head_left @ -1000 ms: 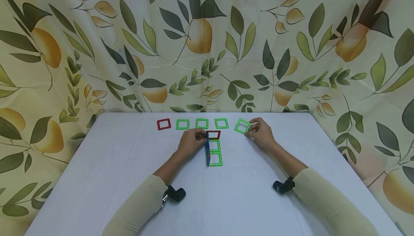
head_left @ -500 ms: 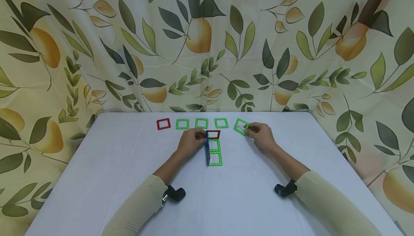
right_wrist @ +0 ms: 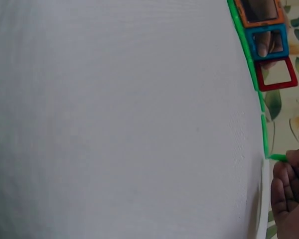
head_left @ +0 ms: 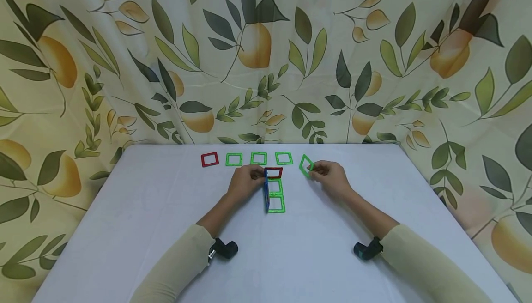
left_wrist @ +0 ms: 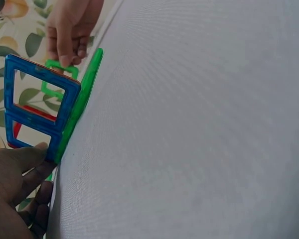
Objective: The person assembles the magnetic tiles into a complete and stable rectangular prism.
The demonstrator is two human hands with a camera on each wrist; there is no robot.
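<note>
In the head view, my left hand (head_left: 246,180) holds the far end of an upright wall of blue magnetic tiles (head_left: 267,196). In the left wrist view, its thumb presses a lower corner of the blue tile (left_wrist: 32,119). The wall stands along the left side of two flat green square tiles (head_left: 284,203), with a red tile (head_left: 274,169) upright at their far end. My right hand (head_left: 334,178) pinches one corner of a green square magnetic tile (head_left: 301,161), tilted on edge right of the structure. An orange-framed tile (right_wrist: 280,12) shows beside the blue one in the right wrist view.
A row lies along the table's back: a red tile (head_left: 202,160) at left, then three green tiles (head_left: 227,160) spaced apart. The white-covered table (head_left: 166,247) ends at a patterned curtain (head_left: 266,95). A black wrist camera (head_left: 224,249) sits on each forearm.
My right hand has drawn the green tile slightly toward me and left, turning it from nearly flat to steeply tilted. My left hand and the structure have stayed put.
</note>
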